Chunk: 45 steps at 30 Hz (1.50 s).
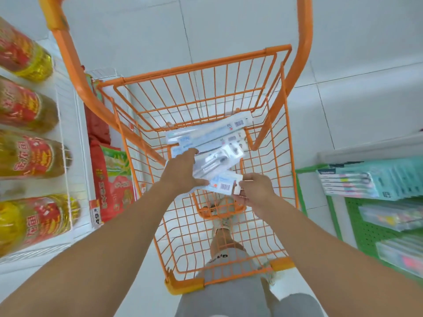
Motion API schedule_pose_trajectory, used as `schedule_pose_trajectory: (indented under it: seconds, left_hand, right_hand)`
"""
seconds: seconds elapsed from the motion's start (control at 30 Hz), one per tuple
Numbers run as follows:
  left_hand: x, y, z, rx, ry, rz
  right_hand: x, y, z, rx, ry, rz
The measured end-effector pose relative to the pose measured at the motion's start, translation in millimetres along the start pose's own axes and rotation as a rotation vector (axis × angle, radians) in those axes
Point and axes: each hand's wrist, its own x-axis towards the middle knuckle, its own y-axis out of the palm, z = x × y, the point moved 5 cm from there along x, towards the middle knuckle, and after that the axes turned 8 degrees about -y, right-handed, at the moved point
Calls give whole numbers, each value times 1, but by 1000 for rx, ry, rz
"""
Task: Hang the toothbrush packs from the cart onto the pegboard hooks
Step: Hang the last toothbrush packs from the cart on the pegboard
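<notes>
While both bare arms reach down from the bottom of the head view, the orange wire shopping cart point(229, 92) fills the middle of the aisle, standing on pale floor tiles point(354, 53). Over on the left, a white shelf point(68, 124) carries big bottles of golden cooking oil point(25, 154) with red labels, lying in a row, and lower down there are red and green rice bags point(114, 179) stacked beside the cart. Over on the right, the green pegboard point(364, 227) shows through, with teal toothbrush packs point(357, 181) already hanging on it, blurred at the edge.

Down in the basket, the toothbrush packs point(212, 138) lie in a loose overlapping pile, flat and angled across the wire, barcodes facing up. The left hand point(183, 170) lies on that pile, fingers spread over a clear blister pack point(217, 159), thumb tucked along its lower edge. The right hand point(256, 191) is just beside it, and its grip is a pinch: thumb and fingers pressed on the white corner of the nearest pack point(225, 183), the one with the barcode. Below the basket, a sandalled foot point(225, 213) and grey shorts point(229, 294) show through the wires.
</notes>
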Motion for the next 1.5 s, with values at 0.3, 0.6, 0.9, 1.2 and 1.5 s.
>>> schedule_pose_trajectory:
  seconds: [0.3,0.6,0.9,1.2,1.5]
  left_hand:
    - [-38,-8,-22,-191,0,5]
    - [-129,-54,-104,-450,91,92]
    - [-254,-9,-306,-304,609,160]
    - [-345,48,-425,-422,714,213]
    - [-354,47,-472,-657,557,661]
  right_hand:
    - [-44,-20,18,49,-114,87]
    - [-132,-110,82,47,-271,72]
    - [-255,-293,55,277,-325,-164]
    - [-335,-414,10,754,-373,-253]
    - [-365,-431,-19,362,-698,-445]
